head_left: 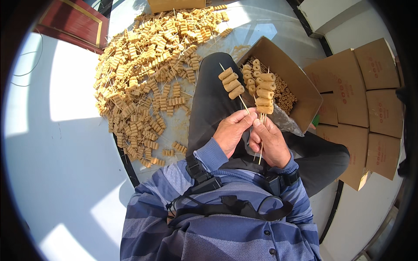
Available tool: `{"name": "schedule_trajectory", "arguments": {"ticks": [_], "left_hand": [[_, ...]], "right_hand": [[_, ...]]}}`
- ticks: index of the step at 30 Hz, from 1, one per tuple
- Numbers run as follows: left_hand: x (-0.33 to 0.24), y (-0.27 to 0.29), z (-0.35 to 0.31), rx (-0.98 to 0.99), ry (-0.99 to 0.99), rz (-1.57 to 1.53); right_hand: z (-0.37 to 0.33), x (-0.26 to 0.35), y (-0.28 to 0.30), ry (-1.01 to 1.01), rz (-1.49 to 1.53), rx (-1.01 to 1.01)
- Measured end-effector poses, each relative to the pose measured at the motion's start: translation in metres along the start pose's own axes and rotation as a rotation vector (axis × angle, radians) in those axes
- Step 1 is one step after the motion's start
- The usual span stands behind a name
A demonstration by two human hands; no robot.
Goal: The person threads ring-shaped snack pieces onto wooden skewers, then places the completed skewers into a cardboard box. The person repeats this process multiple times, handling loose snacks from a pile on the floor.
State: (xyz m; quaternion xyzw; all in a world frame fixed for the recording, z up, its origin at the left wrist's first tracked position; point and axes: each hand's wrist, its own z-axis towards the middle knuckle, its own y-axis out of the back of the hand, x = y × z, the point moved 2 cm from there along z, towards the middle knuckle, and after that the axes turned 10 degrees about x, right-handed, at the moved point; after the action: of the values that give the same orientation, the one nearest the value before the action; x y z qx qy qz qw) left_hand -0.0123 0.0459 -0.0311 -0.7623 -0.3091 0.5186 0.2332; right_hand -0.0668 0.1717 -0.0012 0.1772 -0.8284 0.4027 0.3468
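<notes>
Between my knees, both hands meet in front of my body. My left hand point(231, 131) pinches the lower end of a wooden skewer point(232, 83), threaded with several short tan hollow rolls and tilted up to the left. Close beside it, my right hand point(269, 141) is closed round the bare lower sticks of several skewers point(264, 93), whose rolls form an upright bunch above the fingers. Behind that bunch an open cardboard box point(300, 82) holds loose ring-ended rolls point(285, 98) and a clear plastic liner point(285, 123).
A large heap of skewered rolls point(148, 74) covers the floor ahead and to the left. Stacked flat-sided cartons point(348, 91) stand at the right. A red panel with gold trim point(74, 21) is at the upper left, and another carton point(176, 4) sits behind the heap.
</notes>
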Motion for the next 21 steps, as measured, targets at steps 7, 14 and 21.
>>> {"name": "schedule_trajectory", "arguments": {"ticks": [7, 14, 21], "left_hand": [[-0.039, 0.07, -0.024, 0.096, -0.189, 0.03], [-0.001, 0.358, -0.031, -0.843, -0.004, 0.17], [0.152, 0.456, 0.047, -1.117, 0.439, 0.442]], "right_hand": [[0.009, 0.005, 0.005, 0.048, -0.013, -0.221], [0.03, 0.013, -0.012, -0.098, -0.25, -0.197], [0.033, 0.023, -0.023, -0.153, -0.389, -0.31]]}}
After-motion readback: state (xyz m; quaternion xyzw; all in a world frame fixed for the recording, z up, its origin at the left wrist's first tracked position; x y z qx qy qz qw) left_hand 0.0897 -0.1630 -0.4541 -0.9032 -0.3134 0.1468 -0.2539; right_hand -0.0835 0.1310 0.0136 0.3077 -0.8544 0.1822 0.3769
